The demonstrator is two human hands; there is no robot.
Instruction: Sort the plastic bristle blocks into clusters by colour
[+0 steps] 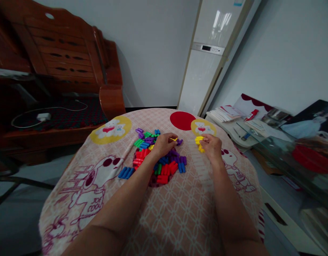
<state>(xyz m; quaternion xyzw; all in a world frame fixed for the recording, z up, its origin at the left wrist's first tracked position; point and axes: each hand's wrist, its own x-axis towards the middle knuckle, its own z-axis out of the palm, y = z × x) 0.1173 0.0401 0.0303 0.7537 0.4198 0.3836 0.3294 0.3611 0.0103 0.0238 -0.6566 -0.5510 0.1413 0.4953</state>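
Over pink patterned cloth [166,220], left hand [164,145] and right hand [212,146] closely pinch yellow cylindrical plastic pieces [198,140], presumably for control

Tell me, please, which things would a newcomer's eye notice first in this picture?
Probably first, the bright pile of red, blue, green and purple pieces on the patterned cloth, near the picture's centre. Next, the left hand at the pile, with a small yellow piece at its fingertips, and the right hand farther right, holding yellow pieces. Then the glossy brown wooden bench at upper left.
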